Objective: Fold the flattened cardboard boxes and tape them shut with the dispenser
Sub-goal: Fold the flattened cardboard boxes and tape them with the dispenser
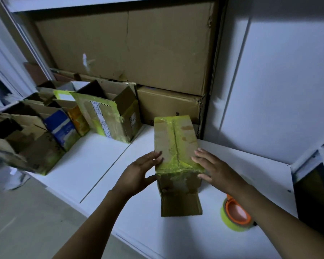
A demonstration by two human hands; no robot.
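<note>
**Head view: both my hands flat against a taped box**

Largest are the big brown cartons point(129, 49) stacked against the back wall, one above another. Below them runs the white table point(101, 165), which carries everything else. Along its left side stands a row of folded boxes point(108, 116), open at the top, several with yellow-green tape on them.

Near the middle of the table, in front of me, sits the cardboard box point(176, 143) I am working on. Yellow-green tape covers the seam down its upper face, and at the near end a flap lies out on the table toward me.

My left hand point(138, 174) presses the box's left side with straight fingers, thumb low against the near end. My right hand point(211, 165) lies on the right edge the same way, fingers straight and spread, gripping nothing.

The tape dispenser point(236, 215), orange with a yellow-green roll, rests on the table under my right forearm, apart from the box.
</note>
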